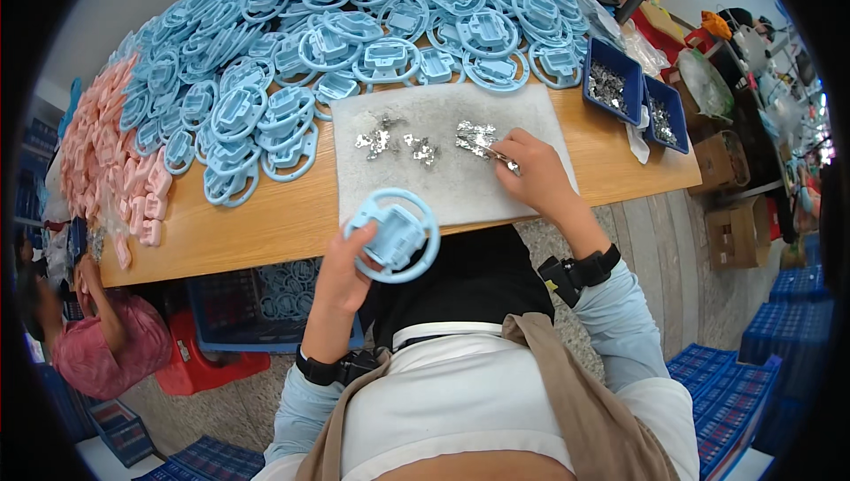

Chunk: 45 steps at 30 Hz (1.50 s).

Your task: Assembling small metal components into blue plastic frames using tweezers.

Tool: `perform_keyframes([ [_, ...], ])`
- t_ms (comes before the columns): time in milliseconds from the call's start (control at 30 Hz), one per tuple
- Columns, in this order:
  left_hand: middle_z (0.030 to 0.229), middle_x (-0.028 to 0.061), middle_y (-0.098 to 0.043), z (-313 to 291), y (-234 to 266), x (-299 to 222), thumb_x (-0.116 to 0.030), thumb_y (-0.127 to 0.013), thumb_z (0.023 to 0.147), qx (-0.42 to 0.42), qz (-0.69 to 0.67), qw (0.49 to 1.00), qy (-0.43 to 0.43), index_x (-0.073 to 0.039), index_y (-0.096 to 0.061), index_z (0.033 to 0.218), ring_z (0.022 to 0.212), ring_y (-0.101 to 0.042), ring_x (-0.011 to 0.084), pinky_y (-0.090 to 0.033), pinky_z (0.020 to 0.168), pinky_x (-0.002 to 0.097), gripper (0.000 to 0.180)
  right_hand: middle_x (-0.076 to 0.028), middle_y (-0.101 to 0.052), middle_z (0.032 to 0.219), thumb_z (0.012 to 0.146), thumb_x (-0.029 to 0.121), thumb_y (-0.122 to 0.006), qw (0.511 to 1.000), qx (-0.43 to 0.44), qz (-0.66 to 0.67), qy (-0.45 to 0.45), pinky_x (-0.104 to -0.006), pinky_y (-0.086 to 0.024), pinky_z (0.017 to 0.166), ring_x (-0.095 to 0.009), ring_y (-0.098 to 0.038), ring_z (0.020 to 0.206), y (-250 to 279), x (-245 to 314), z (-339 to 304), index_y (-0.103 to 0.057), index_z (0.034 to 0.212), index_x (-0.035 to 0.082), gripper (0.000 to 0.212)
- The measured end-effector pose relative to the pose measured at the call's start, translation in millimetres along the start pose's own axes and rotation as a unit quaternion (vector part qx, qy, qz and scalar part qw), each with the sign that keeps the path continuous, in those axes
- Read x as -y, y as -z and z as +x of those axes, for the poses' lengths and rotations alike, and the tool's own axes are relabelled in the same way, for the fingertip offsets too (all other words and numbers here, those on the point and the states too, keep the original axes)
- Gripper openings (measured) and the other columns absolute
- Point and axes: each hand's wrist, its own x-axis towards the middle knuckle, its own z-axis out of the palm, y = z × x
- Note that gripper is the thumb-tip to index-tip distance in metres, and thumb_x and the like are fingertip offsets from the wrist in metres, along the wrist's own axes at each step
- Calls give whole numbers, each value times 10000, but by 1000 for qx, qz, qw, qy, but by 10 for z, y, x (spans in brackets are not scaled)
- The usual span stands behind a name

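My left hand (341, 270) grips a light-blue plastic toy steering wheel (428, 249) by its left side. The wheel is held in front of the mat's near edge, with its boxy hub facing up. My right hand (537, 173) is closed over the right part of the grey-white mat (372, 191), its fingertips pinching small shiny metal pieces (507, 163). Just left of those fingertips lies a pile of silvery metal pieces (475, 135). Two more small piles, a middle one (422, 150) and a left one (376, 140), rest on the mat.
A large heap of blue steering wheels (292, 47) covers the table's far side. Pink plastic parts (106, 140) are piled at the left. Two blue bins (611, 83) of metal pieces stand at right. A person in a pink top (111, 344) sits at lower left, beside a red stool (199, 361).
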Motion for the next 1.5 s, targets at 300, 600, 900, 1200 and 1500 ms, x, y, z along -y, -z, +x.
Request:
perform_keyframes([
  [300, 886, 26, -580, 209, -532, 268, -279, -573, 880, 149, 100, 975, 132, -28, -526, 1081, 762, -562, 81, -476, 644, 217, 326, -93, -541, 830, 755, 77, -606, 994, -26, 95, -46, -321, -447, 585, -240, -557, 642, -65, -146, -81, -603, 979, 41, 227],
  [600, 890, 35, -589, 345, -704, 302, -254, -579, 876, 110, 35, 984, 133, -27, -533, 1060, 758, -573, 92, -481, 640, 214, 296, -107, -547, 790, 755, 53, -595, 989, 5, 138, -49, -319, -444, 575, -248, -551, 624, -15, -352, 124, -617, 920, 31, 167],
  [900, 930, 79, -608, 243, -241, 42, -82, -628, 769, 65, -64, 995, 35, -22, -509, 1078, 812, -625, 171, -542, 700, 306, 336, -99, -522, 794, 730, 122, -631, 994, 47, -71, 74, -382, -460, 568, -289, -568, 640, -128, -121, 254, -592, 784, 44, 103],
  [1200, 940, 82, -614, 110, -139, -83, -141, -626, 796, -19, -40, 998, -41, -21, -505, 1090, 814, -627, 161, -536, 681, 289, 339, -88, -532, 810, 722, 96, -614, 989, 89, -60, 106, -375, -466, 582, -283, -571, 643, -103, 6, 288, -611, 786, 45, 81],
  [1500, 1004, 104, -592, 199, -76, -67, -126, -581, 831, 19, -32, 999, -36, -6, -481, 1122, 878, -621, 179, -552, 729, 329, 331, -117, -566, 800, 735, 116, -635, 995, 21, 87, -52, -351, -448, 604, -279, -564, 676, -118, 58, 321, -628, 813, 26, 120],
])
